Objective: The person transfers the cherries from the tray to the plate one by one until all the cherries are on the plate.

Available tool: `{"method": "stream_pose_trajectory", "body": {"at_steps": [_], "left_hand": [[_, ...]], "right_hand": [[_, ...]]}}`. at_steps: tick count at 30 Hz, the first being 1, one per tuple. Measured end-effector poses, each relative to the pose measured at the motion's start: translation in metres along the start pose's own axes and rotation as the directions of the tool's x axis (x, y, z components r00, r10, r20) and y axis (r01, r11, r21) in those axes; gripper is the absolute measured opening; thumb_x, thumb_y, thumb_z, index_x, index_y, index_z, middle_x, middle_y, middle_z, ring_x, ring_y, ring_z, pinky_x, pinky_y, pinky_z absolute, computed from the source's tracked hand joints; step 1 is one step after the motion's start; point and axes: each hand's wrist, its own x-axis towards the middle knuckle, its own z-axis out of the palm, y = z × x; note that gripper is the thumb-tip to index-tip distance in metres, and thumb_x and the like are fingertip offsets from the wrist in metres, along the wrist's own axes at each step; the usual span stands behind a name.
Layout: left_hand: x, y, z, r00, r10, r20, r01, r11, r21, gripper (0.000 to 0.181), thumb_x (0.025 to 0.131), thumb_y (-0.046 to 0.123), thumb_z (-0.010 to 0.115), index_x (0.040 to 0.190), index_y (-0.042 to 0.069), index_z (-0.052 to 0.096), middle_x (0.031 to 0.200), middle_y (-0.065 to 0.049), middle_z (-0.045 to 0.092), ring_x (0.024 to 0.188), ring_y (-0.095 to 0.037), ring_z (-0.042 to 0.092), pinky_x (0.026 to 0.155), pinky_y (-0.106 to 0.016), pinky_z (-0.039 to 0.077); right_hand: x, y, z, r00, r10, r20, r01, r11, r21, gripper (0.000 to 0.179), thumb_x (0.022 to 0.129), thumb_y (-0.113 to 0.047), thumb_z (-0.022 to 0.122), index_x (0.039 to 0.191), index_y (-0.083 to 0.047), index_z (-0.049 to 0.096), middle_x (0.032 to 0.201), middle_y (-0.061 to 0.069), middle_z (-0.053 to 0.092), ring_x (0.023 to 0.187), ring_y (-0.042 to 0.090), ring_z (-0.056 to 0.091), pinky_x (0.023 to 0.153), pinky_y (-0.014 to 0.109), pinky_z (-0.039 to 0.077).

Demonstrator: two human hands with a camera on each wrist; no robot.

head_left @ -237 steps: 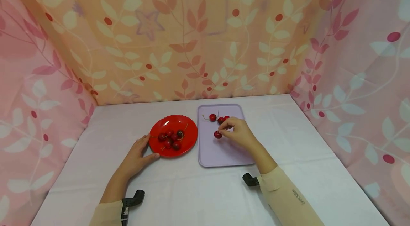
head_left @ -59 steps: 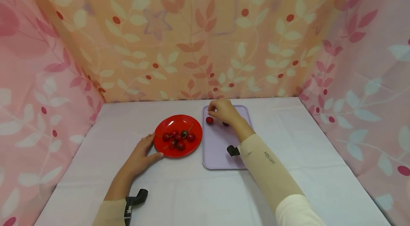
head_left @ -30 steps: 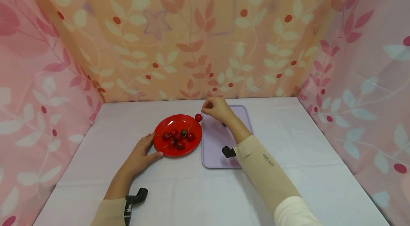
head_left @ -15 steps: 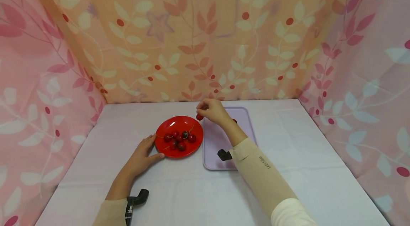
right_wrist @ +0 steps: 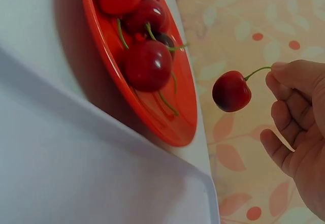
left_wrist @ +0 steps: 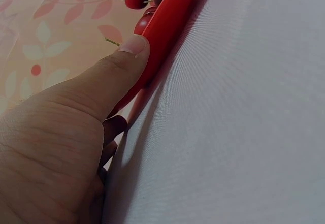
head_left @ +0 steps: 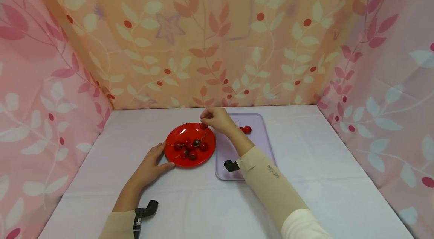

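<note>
My right hand (head_left: 217, 119) pinches the green stem of a dark red cherry (right_wrist: 231, 91) between thumb and fingertips. This cherry dangles above the far right part of the red plate (head_left: 181, 129), apart from the others. Several cherries (head_left: 190, 146), some with stems, lie together on the plate. At the plate's left edge my left hand (head_left: 150, 165) is spread, its fingers fairly straight. In the left wrist view its thumb (left_wrist: 133, 46) rests against the rim, and the other fingers lie lower, partly hidden. Cherries (head_left: 248, 130) sit near the tray's far end, partly behind the right hand's arm.
A lilac tray (head_left: 223, 173) stands close to the plate's right side, with the right forearm crossing above it. White cloth (head_left: 190, 201) covers the table. Patterned curtains (head_left: 217, 43) stand at the back and both sides.
One cherry from the tray has joined those on the plate. My right hand has lifted another from the tray and carried it left over the plate. The left hand stays at the rim.
</note>
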Motion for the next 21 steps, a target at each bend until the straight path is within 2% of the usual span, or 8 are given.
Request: {"method": "stream_pose_trajectory", "body": {"at_steps": [5,10,15,21], "left_hand": [[0.000,0.000,0.000,1.000,0.011,-0.006,-0.011,1.000,-0.006,0.101,0.085,0.058,0.077,0.163,0.018,0.028,0.167,-0.012,0.030,0.156,-0.041,0.015,0.121,-0.069,0.017],[0.000,-0.001,0.001,1.000,0.008,-0.010,-0.008,1.000,-0.003,0.100,0.085,0.057,0.077,0.163,0.019,0.029,0.167,-0.011,0.030,0.156,-0.042,0.015,0.121,-0.069,0.017],[0.000,-0.001,0.001,1.000,-0.006,-0.010,0.006,1.000,0.011,0.100,0.085,0.058,0.076,0.164,0.020,0.028,0.168,-0.012,0.029,0.156,-0.043,0.014,0.120,-0.071,0.019],[0.000,0.000,-0.001,1.000,-0.011,0.000,0.011,1.000,0.009,0.101,0.085,0.060,0.076,0.164,0.020,0.027,0.168,-0.012,0.028,0.156,-0.044,0.014,0.120,-0.071,0.019]], "right_hand": [[0.003,0.000,0.012,1.000,-0.016,0.011,0.016,0.999,-0.030,0.008,0.092,-0.015,0.078,0.099,-0.012,0.077,0.088,-0.002,0.076,0.082,0.011,0.071,0.082,0.026,0.060],[0.004,0.000,0.021,1.000,-0.025,0.013,0.025,0.999,-0.021,0.007,0.091,-0.016,0.079,0.097,-0.013,0.078,0.087,-0.003,0.075,0.082,0.010,0.070,0.079,0.025,0.059],[0.005,0.002,0.028,1.000,-0.022,-0.008,0.021,0.999,-0.024,0.007,0.090,-0.017,0.080,0.095,-0.014,0.078,0.086,-0.003,0.075,0.081,0.011,0.069,0.076,0.024,0.059],[0.006,0.009,0.040,0.999,0.003,-0.054,-0.005,0.999,-0.040,0.008,0.090,-0.021,0.081,0.096,-0.016,0.079,0.087,-0.005,0.075,0.083,0.012,0.066,0.077,0.022,0.059]]}}
